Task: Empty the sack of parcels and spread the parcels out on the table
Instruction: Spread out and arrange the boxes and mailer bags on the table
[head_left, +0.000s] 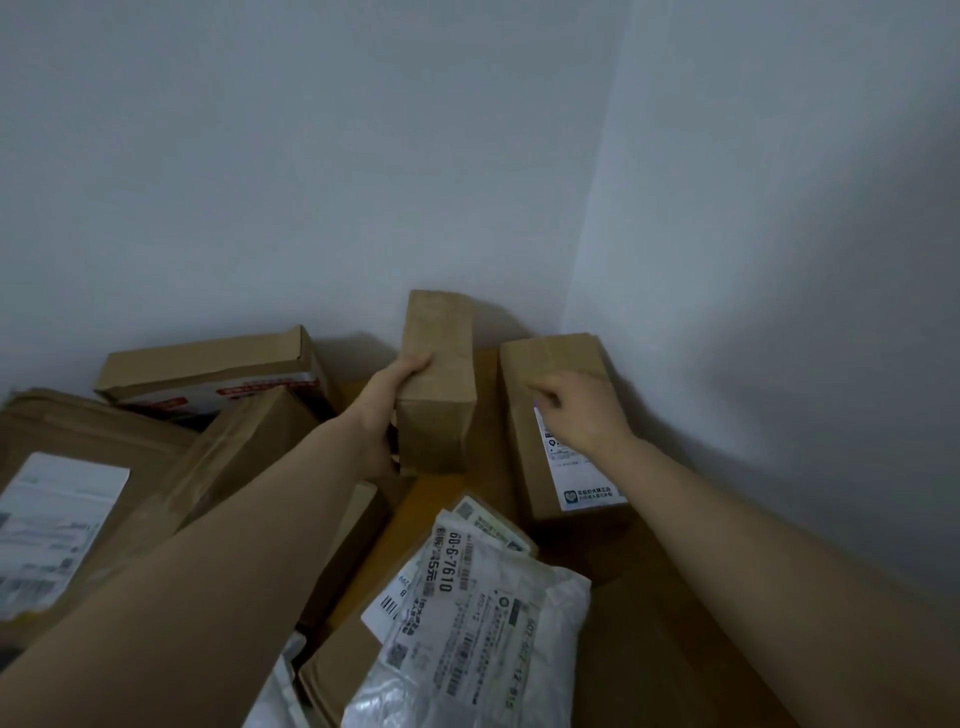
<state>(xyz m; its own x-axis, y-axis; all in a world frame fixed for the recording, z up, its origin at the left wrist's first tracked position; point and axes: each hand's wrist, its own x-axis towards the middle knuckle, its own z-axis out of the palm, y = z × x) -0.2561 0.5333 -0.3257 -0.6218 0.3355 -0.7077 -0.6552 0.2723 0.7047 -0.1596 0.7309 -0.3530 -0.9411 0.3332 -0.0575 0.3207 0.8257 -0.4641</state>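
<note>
Left grip (400, 410) is wrapped round the narrow brown box (436, 384): fingers over its left long side, thumb side hidden under it. The box looks raised off the bench (675, 623), though contact at its near end can't be ruled out. Its long axis runs away from the person toward the wall (363, 182), approx parallel w/ the labelled box (556, 467) just to its right. That one lies flat in the corner w/ the right grip (582, 410) resting on its top face, fingers curled. Can't tell if it pinches anything or only presses. The relation that counts: a bare strip of bench shows btwn the two boxes and in front of them, right below the held box, so the left grip is the nearer one to set down there. It would prob. go lengthwise, to fit beside the labelled box w/o overlap. Left of the arm parcels lie piled: big carton (78, 493), tilted box (244, 452), red-printed box (218, 374). A poly mailer (483, 623) lies nearest the person. No sack identifiable in view.
</note>
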